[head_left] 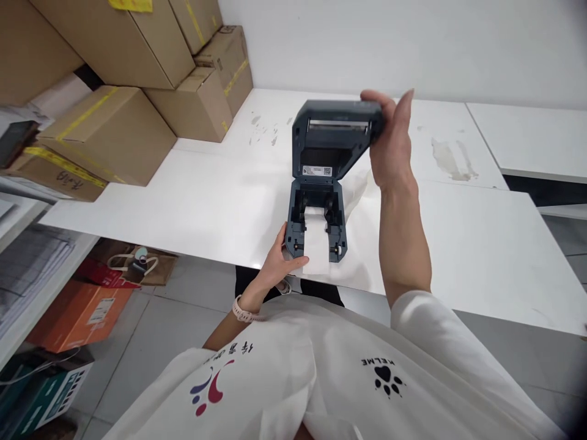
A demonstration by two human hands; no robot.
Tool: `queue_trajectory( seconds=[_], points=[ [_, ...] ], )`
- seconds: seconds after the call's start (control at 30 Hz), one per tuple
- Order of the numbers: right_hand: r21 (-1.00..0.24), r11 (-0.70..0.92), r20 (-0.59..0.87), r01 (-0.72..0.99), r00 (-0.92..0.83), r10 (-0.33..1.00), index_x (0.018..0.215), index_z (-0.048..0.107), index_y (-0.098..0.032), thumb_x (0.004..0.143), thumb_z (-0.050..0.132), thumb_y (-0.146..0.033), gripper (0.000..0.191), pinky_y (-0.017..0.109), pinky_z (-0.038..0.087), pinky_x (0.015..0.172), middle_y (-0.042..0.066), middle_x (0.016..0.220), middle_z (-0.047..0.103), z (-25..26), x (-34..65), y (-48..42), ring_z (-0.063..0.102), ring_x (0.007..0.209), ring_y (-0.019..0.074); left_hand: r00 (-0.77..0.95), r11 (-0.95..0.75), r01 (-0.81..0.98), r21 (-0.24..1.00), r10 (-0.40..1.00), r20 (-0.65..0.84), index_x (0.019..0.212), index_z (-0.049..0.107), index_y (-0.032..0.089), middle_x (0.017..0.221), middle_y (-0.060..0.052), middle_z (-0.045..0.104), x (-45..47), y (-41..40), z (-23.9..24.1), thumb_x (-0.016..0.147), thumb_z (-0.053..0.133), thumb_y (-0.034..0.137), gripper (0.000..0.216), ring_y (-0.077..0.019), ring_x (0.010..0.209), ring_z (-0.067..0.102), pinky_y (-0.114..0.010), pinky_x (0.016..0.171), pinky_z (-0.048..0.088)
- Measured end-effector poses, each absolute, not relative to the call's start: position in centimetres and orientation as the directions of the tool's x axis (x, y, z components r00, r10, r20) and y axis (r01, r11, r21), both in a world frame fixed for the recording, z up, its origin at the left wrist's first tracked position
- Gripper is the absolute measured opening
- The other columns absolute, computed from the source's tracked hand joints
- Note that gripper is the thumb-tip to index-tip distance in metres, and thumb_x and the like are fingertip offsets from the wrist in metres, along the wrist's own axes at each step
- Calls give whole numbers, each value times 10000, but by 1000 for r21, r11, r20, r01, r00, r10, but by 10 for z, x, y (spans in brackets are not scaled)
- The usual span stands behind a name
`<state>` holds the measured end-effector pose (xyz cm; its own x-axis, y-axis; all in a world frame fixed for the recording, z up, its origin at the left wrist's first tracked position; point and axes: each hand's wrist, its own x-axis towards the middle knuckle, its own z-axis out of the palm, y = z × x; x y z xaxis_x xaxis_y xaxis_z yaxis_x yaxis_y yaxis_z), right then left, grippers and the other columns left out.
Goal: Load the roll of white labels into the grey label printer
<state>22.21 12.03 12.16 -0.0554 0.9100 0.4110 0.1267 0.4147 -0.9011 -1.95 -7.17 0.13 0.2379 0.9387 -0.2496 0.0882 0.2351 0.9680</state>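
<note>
A dark grey label printer [339, 229] stands on the white table with its lid [337, 110] raised. My right hand [392, 137] grips the lid at its upper right corner, the thumb pointing up. A white strip of label paper [316, 244] runs from inside the printer out over its front edge. Around the printer's front left corner is my left hand [279, 260]; its fingers press against the side and its thumb lies at the edge of the paper strip. The fingertips behind the lid and beside the base are partly hidden.
Several cardboard boxes [114, 131] are stacked on the left of the white table [220, 201]. A shelf [36, 269] stands at the lower left, with an orange box [82, 311] on the floor beside it. A white wall [389, 43] rises behind the table.
</note>
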Motion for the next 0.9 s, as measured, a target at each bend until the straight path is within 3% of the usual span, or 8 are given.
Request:
queue_trajectory(
  seconds=[0.1,0.17,0.27,0.37,0.47,0.63,0.8,0.9],
  points=[
    [-872,477,470,107,-90,878,1242,681,-247,1024,150,-747,761,492,465,1191,63,1323,713,93,224,51,628,1324,269,226,267,-7,964,939,-258,1680,86,314,1781,-94,122,-30,-72,-6,768,741,722,1194,-377,1629,194,-526,1296,297],
    [-836,509,495,206,-119,861,1196,712,-306,1013,307,-747,626,532,358,1271,14,1406,680,71,219,6,516,1462,275,170,263,-67,962,953,-249,1679,83,313,1782,-89,112,-34,-71,-5,817,627,786,1124,-363,1638,162,-538,1297,286],
    [-854,404,416,327,-37,909,1314,661,-364,995,571,-585,399,545,324,1287,4,1547,575,43,204,-43,422,1535,268,128,252,-94,963,962,-240,1673,103,337,1786,-47,105,-28,-67,4,899,530,759,980,-316,1650,125,-521,1314,253],
    [-930,243,292,275,152,944,1449,552,-369,961,641,-529,521,538,369,1261,36,1621,484,24,187,-65,423,1532,266,103,295,-111,949,953,-284,1671,116,320,1787,-38,98,-11,-62,16,900,598,698,985,-296,1652,127,-490,1323,253],
    [-992,58,86,108,275,958,1540,432,-364,897,710,-550,725,526,388,1252,57,1656,427,17,180,-71,406,1541,274,59,303,-130,944,953,-298,1660,168,312,1769,-60,195,4,-59,21,861,709,623,1014,-325,1625,232,-499,1302,316],
    [-948,-265,-294,-175,173,940,1616,296,-321,816,747,-635,970,522,376,1268,87,1690,375,11,183,-71,408,1541,294,67,266,-149,952,964,-258,1605,322,303,1641,-112,454,11,-60,15,874,720,555,870,-365,1501,457,-537,1217,432],
    [-922,-333,-362,-195,139,922,1673,106,-347,777,766,-663,1157,501,257,1328,23,1781,108,7,184,-69,149,1646,247,36,180,-135,974,984,-177,1572,371,270,1566,-132,527,12,-56,13,876,717,547,825,-349,1422,537,-502,1150,486],
    [-926,-334,-359,-177,142,922,1678,59,-356,774,761,-676,1189,502,224,1334,13,1787,55,7,184,-69,67,1658,235,63,172,-100,980,984,-166,1539,406,261,1552,-136,535,10,-59,13,873,718,552,790,-328,1412,541,-475,1133,489]
  ],
)
